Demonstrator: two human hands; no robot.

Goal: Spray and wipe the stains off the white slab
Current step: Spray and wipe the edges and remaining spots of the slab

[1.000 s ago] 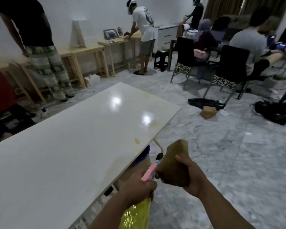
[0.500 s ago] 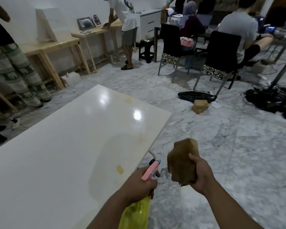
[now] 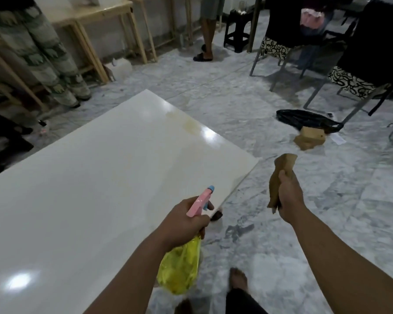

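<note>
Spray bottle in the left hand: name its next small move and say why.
Probably aim the spray bottle at the yellowish stain near the slab's far corner and squeeze. The left hand already grips it, nozzle pointing over the slab, while the right hand holds the brown cloth off to the side, ready for wiping.

white slab (image 3: 89,189) with yellowish stains (image 3: 188,123) near far corner; grey marble floor (image 3: 270,234) carries brown block (image 3: 310,138), black bag (image 3: 304,117), chairs (image 3: 359,71)
</note>
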